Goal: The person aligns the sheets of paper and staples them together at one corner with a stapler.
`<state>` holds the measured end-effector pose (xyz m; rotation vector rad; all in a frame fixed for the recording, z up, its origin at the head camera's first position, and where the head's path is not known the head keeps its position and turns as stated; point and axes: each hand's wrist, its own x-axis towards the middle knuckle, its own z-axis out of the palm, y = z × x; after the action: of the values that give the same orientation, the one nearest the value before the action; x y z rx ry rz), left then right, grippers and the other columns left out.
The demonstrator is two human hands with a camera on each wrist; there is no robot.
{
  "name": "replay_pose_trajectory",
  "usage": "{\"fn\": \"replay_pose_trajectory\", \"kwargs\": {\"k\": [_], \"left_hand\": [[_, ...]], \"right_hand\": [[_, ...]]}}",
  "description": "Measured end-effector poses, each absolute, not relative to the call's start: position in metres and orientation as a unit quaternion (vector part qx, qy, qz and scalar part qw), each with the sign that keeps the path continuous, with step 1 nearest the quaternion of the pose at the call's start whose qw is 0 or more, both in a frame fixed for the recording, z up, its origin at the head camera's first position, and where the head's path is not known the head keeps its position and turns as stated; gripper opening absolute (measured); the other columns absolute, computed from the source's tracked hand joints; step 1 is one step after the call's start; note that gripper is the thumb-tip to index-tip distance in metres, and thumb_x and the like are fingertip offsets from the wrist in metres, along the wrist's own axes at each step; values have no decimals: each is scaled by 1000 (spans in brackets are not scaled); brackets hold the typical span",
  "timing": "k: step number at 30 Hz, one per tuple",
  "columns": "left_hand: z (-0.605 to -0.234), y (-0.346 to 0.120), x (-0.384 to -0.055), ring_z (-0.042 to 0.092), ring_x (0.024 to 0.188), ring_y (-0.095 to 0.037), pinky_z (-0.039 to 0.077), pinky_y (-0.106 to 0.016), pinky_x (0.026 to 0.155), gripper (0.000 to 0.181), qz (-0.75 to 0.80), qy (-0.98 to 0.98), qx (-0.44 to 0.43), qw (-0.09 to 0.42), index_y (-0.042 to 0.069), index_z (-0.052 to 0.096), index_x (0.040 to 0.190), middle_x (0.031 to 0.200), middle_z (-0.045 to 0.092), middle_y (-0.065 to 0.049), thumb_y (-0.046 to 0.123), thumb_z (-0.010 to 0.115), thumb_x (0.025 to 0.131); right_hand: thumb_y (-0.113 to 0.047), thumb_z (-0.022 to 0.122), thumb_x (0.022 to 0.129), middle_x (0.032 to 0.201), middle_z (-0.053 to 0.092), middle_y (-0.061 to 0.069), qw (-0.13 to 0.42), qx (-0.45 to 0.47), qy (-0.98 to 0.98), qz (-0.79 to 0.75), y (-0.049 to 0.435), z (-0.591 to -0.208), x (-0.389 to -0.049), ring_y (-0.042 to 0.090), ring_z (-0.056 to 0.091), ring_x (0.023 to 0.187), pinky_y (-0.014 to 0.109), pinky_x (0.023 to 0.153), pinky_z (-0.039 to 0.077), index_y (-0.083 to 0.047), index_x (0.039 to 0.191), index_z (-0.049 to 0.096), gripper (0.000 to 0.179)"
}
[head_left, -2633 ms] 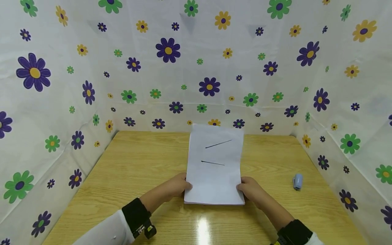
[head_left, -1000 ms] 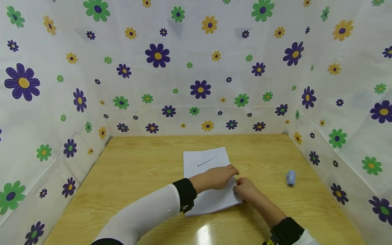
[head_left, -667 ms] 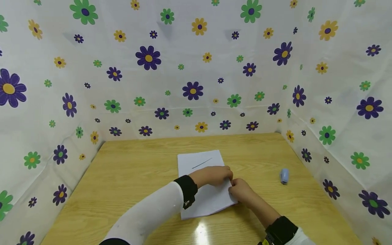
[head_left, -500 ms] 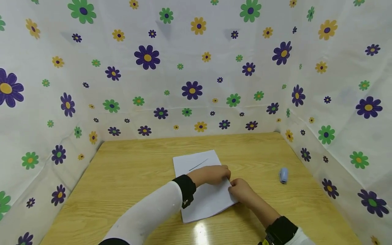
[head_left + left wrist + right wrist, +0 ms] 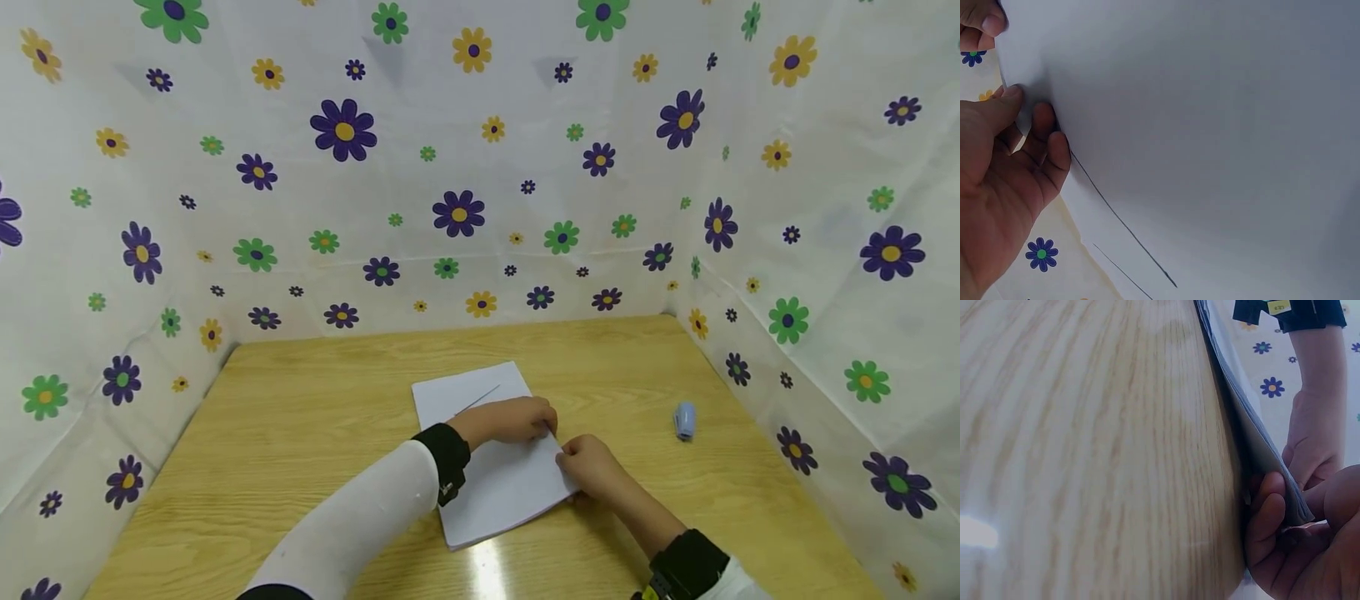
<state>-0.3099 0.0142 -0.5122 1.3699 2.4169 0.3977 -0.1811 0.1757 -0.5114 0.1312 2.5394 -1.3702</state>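
A stack of white paper [image 5: 498, 492] lies slanted on the table, its near right corner raised a little. A thin dark line shows on the top sheet, and a second line shows in the left wrist view. My left hand [image 5: 517, 419] reaches across the stack and pinches its right edge, thumb and fingertips at the paper [image 5: 1197, 112]. Lower on that same edge, my right hand [image 5: 596, 468] grips the stack between thumb and fingers. The right wrist view shows the right fingers [image 5: 1266, 515] curled under the layered sheets [image 5: 1260, 431].
On the right of the wooden table [image 5: 315, 408] stands a small light-blue object [image 5: 685, 421] resembling a mini stapler. Flower-printed white cloth [image 5: 405, 183] encloses the back and both sides.
Earlier both hands held the stack raised by its two sides. The stack came down and turned slightly; my left hand crossed to its right edge, near my right hand.
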Motion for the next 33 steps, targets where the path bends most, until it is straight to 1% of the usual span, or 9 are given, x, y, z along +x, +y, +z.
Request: {"fn": "replay_pose_trajectory", "kwargs": {"k": [9,12,14,17,20,22,25,30,33], "left_hand": [[-516,14,-311,55,96,-8,48,-23,90,12,142,851,482,155,14,69,108,105,62,3,10,59,104],[-519,14,-312,55,97,-8,48,-24,90,12,144,850,484,149,14,69,109,106,62,2,10,59,104],[-519,15,-313,55,96,-8,48,-24,90,12,146,850,484,149,13,69,109,105,62,2,11,58,104],[-520,16,-312,54,95,-8,48,-23,88,12,150,849,483,155,14,69,108,104,61,3,11,58,105],[-519,15,-312,54,93,-8,47,-23,87,11,154,849,479,160,14,69,107,103,60,3,12,59,105],[-518,15,-311,54,93,-7,48,-22,86,10,156,850,477,161,14,69,107,103,60,3,12,59,104],[-518,14,-310,53,92,-7,47,-22,85,10,157,850,476,161,14,69,106,102,60,4,13,59,104],[-520,14,-311,53,91,-7,47,-21,83,9,159,849,479,155,15,68,104,100,59,5,13,60,104],[-520,14,-311,53,91,-7,47,-21,83,9,158,851,478,149,15,68,104,100,59,5,15,59,105]], "right_hand": [[-10,59,100,74,64,8,137,9,886,-444,196,-505,-173,17,62,50,30,46,53,-2,89,69,18],[-13,62,100,75,67,9,130,2,893,-430,217,-497,-176,19,64,54,32,50,54,-1,94,69,16],[-18,62,101,78,69,11,104,8,912,-396,236,-491,-182,21,65,59,33,53,54,1,101,68,20],[-24,58,103,93,71,20,37,37,951,-306,270,-487,-192,27,67,72,40,60,55,7,114,63,33],[-30,58,103,108,63,31,-24,82,975,-203,297,-489,-202,41,66,87,50,68,56,13,120,56,47],[-34,60,102,111,56,38,-35,113,977,-177,310,-493,-207,50,63,94,57,72,55,18,121,52,55],[-36,62,100,110,50,40,-25,146,974,-172,323,-498,-214,55,60,96,59,73,54,22,119,48,62],[-23,56,100,107,56,39,2,139,971,-192,336,-503,-218,50,63,94,57,73,54,21,115,50,47],[-18,57,99,110,62,37,9,111,973,-202,336,-501,-220,47,64,97,57,78,54,19,120,52,44]]}}
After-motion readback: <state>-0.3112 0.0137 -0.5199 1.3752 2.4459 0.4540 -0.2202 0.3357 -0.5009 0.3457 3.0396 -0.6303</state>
